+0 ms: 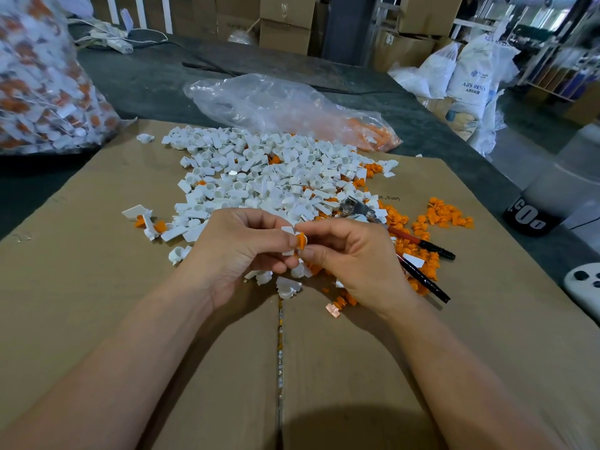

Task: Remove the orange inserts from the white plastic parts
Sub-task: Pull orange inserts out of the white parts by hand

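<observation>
Fingers (276, 233) grip tight: left hand (240, 251) holds white part (287, 229), right hand (354, 258) pinches orange insert (302, 241); beyond them, sack (472, 79) reads "ABS RESIN".

We list as follows.
- Hands, two: left hand (240, 251) and right hand (350, 258).
- Held white part (287, 230), one, gripped by the left hand. It carries one orange insert (302, 241), pinched by the right hand.
- Loose white parts (259, 177): one heap at 12 o'clock of the hands, too many for us to count.
- Loose orange inserts (448, 216): scattered from 1 to 4 o'clock, also too many to count.
- Pliers (407, 236), one pair, at 3 o'clock.
- Clear bags, two: full bag (39, 92) at 10 o'clock, slack bag (276, 105) at 12 o'clock.
- Cardboard sheet (97, 254), one.
- Copper-coloured piece (332, 310), one, at 5 o'clock.
- White controller (584, 284), one, at 3 o'clock.
- Table (146, 82), one.
</observation>
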